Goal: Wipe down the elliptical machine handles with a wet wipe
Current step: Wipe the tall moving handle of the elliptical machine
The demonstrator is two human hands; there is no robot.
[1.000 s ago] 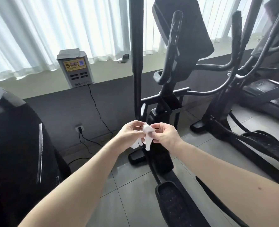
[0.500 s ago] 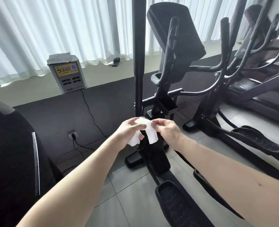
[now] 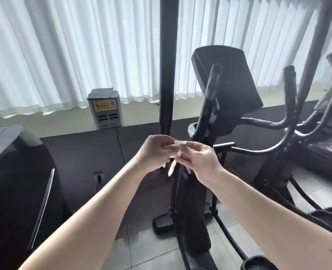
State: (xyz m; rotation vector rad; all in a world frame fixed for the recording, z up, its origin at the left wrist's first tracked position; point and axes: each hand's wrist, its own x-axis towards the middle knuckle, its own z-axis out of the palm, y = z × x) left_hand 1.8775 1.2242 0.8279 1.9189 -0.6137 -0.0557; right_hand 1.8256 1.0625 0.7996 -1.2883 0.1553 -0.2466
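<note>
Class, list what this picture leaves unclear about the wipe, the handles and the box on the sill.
Head view:
the wipe, mostly hidden by the left hand and right hand;
the tall handle, top cut off by the upper edge;
the box, label print too small and blurred.

Matt black handle (image 3: 167, 75), sheer cloth curtains (image 3: 63, 55) (pleated)

White pleated curtains (image 3: 63, 55) are hung across the window, ending just above a pale sill (image 3: 44, 123). A grey power-bank rental station (image 3: 106, 112) with a yellow label is set upright on the sill, and a crumpled white sheet (image 3: 101, 92) is laid on its top. A black cable (image 3: 120, 142) is led from it down the dark wall panel (image 3: 79, 151). A plug is seated in a wall socket (image 3: 98, 175) lower on the panel. A glossy black machine housing (image 3: 15, 191) is seen at the left, above the grey tiled floor (image 3: 151, 254).
</note>
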